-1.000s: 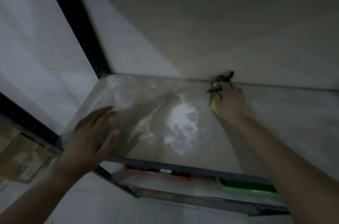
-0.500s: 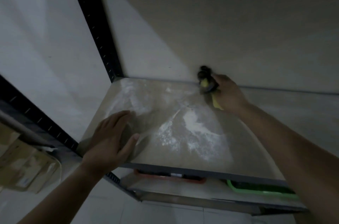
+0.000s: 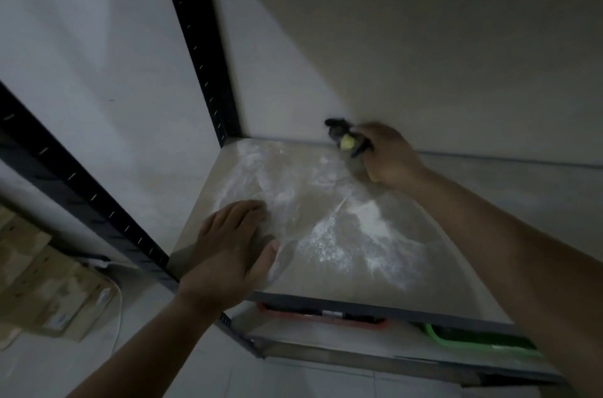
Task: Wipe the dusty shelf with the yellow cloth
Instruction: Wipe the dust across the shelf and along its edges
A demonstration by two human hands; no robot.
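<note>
- Your right hand (image 3: 388, 156) sits at the back edge of the shelf (image 3: 326, 280), closed around the yellow cloth (image 3: 346, 142) (a dark bit pokes out beside it; what it is, you can't tell).
- Your left hand (image 3: 231, 254) lies flat, fingers spread, on the shelf's front left part.
- White dust (image 3: 368, 228) streaks the board between your hands.

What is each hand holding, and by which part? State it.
The right hand grips the yellow cloth, bunched in its fingers; a dark part sticks out. The left hand holds nothing, lying flat on the shelf.
</note>
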